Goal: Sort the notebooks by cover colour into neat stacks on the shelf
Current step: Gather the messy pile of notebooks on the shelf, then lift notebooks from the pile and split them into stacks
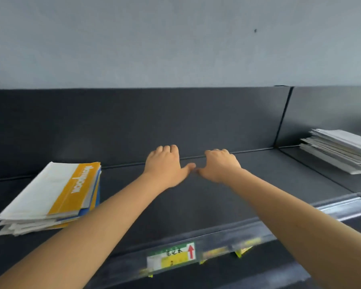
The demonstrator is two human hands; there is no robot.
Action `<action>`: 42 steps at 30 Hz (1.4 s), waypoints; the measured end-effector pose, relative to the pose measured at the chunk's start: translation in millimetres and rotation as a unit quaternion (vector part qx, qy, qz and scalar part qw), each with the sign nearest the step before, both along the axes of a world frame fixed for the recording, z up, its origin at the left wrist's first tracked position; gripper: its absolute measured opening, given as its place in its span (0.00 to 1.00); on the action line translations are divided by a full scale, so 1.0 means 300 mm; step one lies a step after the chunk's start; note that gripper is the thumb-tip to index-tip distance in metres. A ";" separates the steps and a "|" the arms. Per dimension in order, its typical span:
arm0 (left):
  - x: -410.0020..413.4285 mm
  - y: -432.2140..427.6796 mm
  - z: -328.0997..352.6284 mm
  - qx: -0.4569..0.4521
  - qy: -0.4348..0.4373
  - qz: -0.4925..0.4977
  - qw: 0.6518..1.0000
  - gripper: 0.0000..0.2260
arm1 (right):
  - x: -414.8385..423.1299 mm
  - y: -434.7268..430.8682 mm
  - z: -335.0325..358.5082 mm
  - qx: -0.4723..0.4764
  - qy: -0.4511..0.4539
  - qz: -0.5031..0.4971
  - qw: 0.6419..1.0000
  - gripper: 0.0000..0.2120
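Observation:
A messy stack of notebooks (50, 197) lies on the left of the dark shelf (196, 205); its top cover is white with a yellow-orange band, and blue and yellow covers show underneath. A second stack of white notebooks (340, 151) sits at the far right, beyond a divider. My left hand (165, 165) and my right hand (219, 165) rest palm down on the middle of the shelf near its back wall. Their thumbs point at each other and almost touch. The fingers bend down at the knuckles and hide the tips. Neither hand holds anything I can see.
A dark back panel (133, 122) rises behind the shelf, with a grey wall above it. A thin divider (282, 119) separates the right bay. A price-label strip with a green and yellow tag (171, 257) runs along the front edge.

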State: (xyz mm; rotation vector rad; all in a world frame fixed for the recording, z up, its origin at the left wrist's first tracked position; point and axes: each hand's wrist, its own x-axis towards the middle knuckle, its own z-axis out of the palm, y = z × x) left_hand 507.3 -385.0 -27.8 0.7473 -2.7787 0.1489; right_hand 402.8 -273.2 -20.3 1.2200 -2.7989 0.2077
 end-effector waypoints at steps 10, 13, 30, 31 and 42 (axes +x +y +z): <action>-0.618 0.582 -0.047 0.022 -0.035 -0.022 0.999 0.35 | -0.632 0.697 -0.019 0.024 0.093 -0.049 0.994 0.22; -0.801 0.717 -0.014 0.006 -0.025 -0.051 0.998 0.34 | -0.815 0.854 -0.001 0.027 0.094 -0.081 0.992 0.22; -1.653 0.996 0.024 0.012 -0.021 -0.154 0.988 0.35 | -1.569 1.157 0.059 -0.030 -0.002 -0.258 0.966 0.20; -1.677 1.005 0.019 0.028 -0.034 -0.147 0.988 0.36 | -1.604 1.164 0.057 -0.032 -0.036 -0.271 0.961 0.21; -1.855 1.140 0.010 0.446 0.095 0.038 0.889 0.51 | -1.840 1.189 0.054 -0.048 -0.340 -0.183 0.921 0.41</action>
